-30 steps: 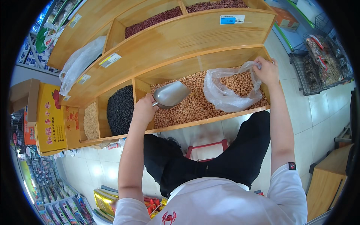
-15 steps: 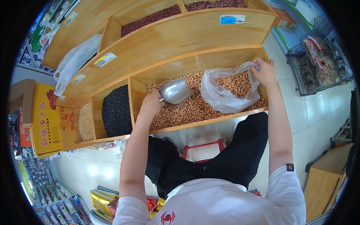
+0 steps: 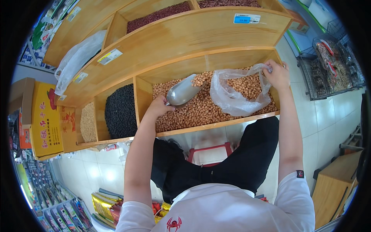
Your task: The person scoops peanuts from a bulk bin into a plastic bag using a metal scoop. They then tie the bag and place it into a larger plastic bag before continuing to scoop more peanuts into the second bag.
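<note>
Left hand (image 3: 158,108) clamped on a metal scoop (image 3: 184,92) of peanuts tilted toward the clear plastic bag (image 3: 235,92), right hand (image 3: 277,75) pinching its rim above the bin; a slack mouth could spill nuts.

Silver scoop (image 3: 184,91), tan peanuts (image 3: 201,110), clear plastic bag (image 3: 234,96), black beans (image 3: 120,112), pale wooden shelf (image 3: 193,36)

blue-white price label (image 3: 246,18) top shelf edge | yellow label (image 3: 109,56) left shelf | yellow-red carton (image 3: 45,120) far left
</note>
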Demonstrator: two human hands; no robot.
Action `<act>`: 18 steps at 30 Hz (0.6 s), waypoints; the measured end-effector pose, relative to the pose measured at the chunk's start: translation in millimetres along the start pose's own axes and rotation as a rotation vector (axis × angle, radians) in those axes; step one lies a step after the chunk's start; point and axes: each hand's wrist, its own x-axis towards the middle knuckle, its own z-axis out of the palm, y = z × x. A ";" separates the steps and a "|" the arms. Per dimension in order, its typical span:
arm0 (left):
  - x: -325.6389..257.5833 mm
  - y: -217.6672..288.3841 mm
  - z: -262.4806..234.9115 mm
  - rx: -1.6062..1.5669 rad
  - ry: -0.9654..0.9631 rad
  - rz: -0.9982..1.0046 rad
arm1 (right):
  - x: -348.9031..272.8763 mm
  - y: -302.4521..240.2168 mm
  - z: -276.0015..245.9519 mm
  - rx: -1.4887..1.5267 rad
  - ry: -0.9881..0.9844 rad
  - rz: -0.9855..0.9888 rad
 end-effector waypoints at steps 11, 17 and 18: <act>0.7 5.3 0.7 -0.128 0.046 0.019 | -0.1 -2.5 -2.7 -0.005 -0.018 0.015; -17.2 27.0 -3.4 -0.158 0.268 0.103 | -0.7 -4.3 -4.1 -0.013 -0.022 0.024; -16.6 27.0 -3.7 -0.166 0.276 0.101 | -0.6 -5.1 -4.9 -0.014 -0.026 0.026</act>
